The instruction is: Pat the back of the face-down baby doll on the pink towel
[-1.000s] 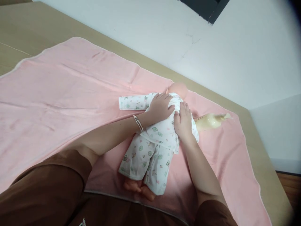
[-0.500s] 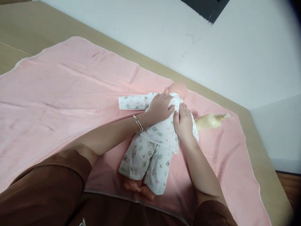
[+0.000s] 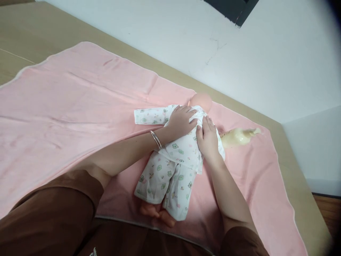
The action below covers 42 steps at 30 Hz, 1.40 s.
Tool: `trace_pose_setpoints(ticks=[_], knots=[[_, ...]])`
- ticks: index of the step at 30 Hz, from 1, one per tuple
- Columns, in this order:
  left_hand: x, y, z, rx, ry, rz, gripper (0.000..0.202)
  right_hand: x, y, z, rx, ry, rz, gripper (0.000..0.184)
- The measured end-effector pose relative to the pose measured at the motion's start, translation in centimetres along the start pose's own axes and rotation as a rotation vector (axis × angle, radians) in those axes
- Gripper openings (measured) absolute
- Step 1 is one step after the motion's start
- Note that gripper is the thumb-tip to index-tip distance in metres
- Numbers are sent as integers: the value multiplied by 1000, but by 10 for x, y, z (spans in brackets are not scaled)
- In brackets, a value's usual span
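Observation:
A baby doll (image 3: pixel 177 151) in a white printed top and trousers lies on a pink blanket (image 3: pixel 66 96), its bald head (image 3: pixel 201 102) toward the wall and its bare feet toward me. My left hand (image 3: pixel 181 122), with a bangle at the wrist, rests flat on the doll's upper body, fingers stretched out. Beside it, my right hand (image 3: pixel 208 138) lies open along the other side of the top, its thumb apart from the fingers. One sleeve (image 3: pixel 150 116) sticks out to the left. The doll's face does not show.
A pale yellow bottle-shaped object (image 3: pixel 238 136) lies on the blanket right of the doll. The blanket covers much of a wooden table (image 3: pixel 68 26). A white wall (image 3: pixel 170 39) with a dark panel (image 3: pixel 234 10) rises behind the table's far edge.

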<state>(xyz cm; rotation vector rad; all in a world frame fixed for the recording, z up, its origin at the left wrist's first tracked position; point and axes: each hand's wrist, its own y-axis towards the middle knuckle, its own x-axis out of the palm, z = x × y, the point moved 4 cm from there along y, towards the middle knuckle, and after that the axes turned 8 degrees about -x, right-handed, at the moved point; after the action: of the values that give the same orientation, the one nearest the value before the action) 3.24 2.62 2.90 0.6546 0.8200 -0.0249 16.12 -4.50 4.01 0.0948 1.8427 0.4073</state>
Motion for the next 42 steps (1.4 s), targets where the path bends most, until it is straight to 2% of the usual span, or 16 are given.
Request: trace_pose_setpoints(ticks=[6,10,14,18,42], knots=[[-6,-5,6,-15,64,40,26,0,-5,-5,-6,-143,119,51],[-8,-7,8,-23,71,38,28,0,-5,-5,-10,-130,145,50],[-6,-5,7,-31,40,-7,29,3,-2,2,1,-61,70,56],[-1,-2,4,-75,37,-65,43,8,0,9,10,19,3,61],[0,-2,2,-72,32,-50,37,8,0,9,6,39,16,59]])
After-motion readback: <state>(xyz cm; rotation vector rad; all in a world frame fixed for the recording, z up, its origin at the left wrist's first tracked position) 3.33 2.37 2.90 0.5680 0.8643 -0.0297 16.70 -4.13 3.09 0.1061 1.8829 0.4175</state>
